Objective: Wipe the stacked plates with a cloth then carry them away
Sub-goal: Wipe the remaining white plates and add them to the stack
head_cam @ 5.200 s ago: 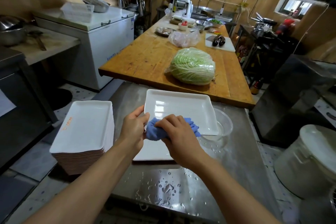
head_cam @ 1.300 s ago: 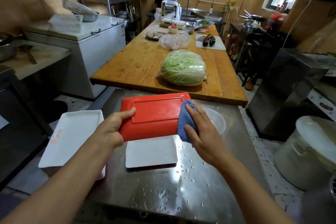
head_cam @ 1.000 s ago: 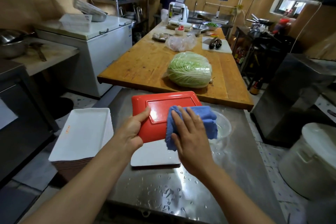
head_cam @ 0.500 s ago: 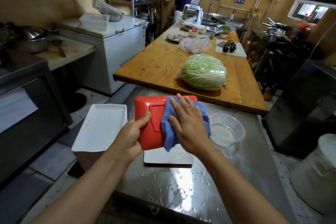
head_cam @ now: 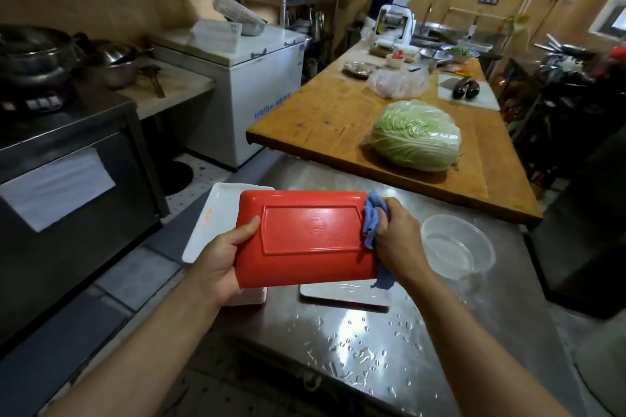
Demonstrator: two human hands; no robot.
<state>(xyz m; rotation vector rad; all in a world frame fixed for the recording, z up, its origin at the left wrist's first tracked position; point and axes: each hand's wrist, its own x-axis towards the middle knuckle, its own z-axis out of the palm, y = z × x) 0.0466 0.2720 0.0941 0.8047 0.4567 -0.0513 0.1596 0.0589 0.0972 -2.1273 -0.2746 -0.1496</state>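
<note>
Head view: left hand (head_cam: 220, 261) grips red plate (head_cam: 305, 237), right hand (head_cam: 394, 240) clutches cloth (head_cam: 371, 223); clear bowl (head_cam: 457, 245), possibly water-filled, beside.

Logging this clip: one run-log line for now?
left hand: holds red plate | right hand: grips blue cloth at plate edge | stage: wiping

I see bare wet metal table (head_cam: 355, 349) close to me, so a hand can pass there. The clear bowl (head_cam: 457, 247) blocks the right side. A white plate (head_cam: 342, 294) lies in the middle (flat and low). The plate stack (head_cam: 216, 217) fills the left, and the wooden table (head_cam: 325, 118) is behind.
</note>
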